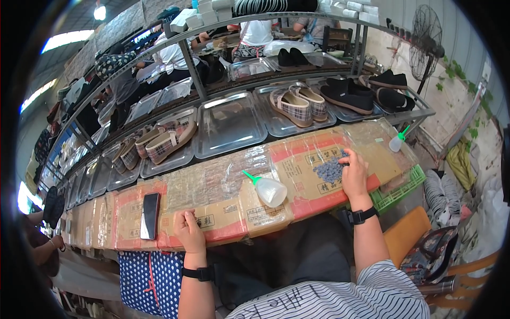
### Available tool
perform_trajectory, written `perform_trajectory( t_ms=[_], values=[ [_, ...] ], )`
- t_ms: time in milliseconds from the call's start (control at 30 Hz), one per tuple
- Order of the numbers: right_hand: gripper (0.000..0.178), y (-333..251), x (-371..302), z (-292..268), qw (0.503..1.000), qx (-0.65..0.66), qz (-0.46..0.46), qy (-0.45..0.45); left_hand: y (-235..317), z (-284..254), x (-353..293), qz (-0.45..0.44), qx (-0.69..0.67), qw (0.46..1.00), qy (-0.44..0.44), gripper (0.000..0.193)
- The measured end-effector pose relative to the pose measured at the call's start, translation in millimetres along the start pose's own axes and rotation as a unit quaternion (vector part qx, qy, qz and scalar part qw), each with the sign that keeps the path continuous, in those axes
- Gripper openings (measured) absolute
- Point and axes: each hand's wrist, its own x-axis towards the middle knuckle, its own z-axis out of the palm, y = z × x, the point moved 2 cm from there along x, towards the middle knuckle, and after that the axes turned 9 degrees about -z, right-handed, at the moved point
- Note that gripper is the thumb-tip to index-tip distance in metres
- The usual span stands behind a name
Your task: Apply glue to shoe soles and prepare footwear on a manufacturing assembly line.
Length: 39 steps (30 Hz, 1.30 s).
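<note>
Small blue-grey pieces (330, 170) lie in a loose pile on the cardboard-covered bench (223, 183). At the pile's right edge is my right hand (355, 175), its fingers bent down and drawn together at the pieces; whatever is between the fingertips is too small to make out. My left hand (190, 231) is curled closed at the bench's near edge, its contents hidden. A squeeze bottle with a green nozzle (271, 192) lies between my hands. To the left of my left hand lies a black phone (150, 215).
Behind the bench, metal trays (229, 125) stand on a rack, some bearing plaid shoes (298, 105) and black shoes (348, 95). A second green-tipped bottle (397, 140) is at the right end. A green crate (398, 191) sits below. Other people work beyond the rack and at far left.
</note>
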Motion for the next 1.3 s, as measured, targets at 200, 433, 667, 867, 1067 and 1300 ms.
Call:
perform_trajectory(
  t_ms=[200,433,667,867,1067,1300],
  values=[
    [0.045,2,0,-2,1.000,0.003,0.007,-0.010,5,0,-1,-0.025,-0.006,1.000,-0.008,0.021],
    [0.029,5,20,-25,0.995,0.102,0.008,0.019,1,4,-1,-0.017,-0.009,1.000,-0.009,0.020],
    [0.019,68,116,-4,0.988,0.031,-0.132,-0.079,-1,-9,-4,0.002,0.025,0.999,0.022,0.016],
    [0.044,187,200,-1,0.969,-0.142,-0.161,-0.126,16,2,-3,0.015,0.061,0.998,-0.003,0.011],
    [0.014,316,251,38,0.975,-0.087,0.015,-0.206,24,0,-3,0.007,0.049,0.999,0.011,0.009],
    [0.055,345,263,77,0.953,-0.105,0.036,-0.281,28,-1,-1,0.005,0.065,0.998,0.004,0.010]
  ],
)
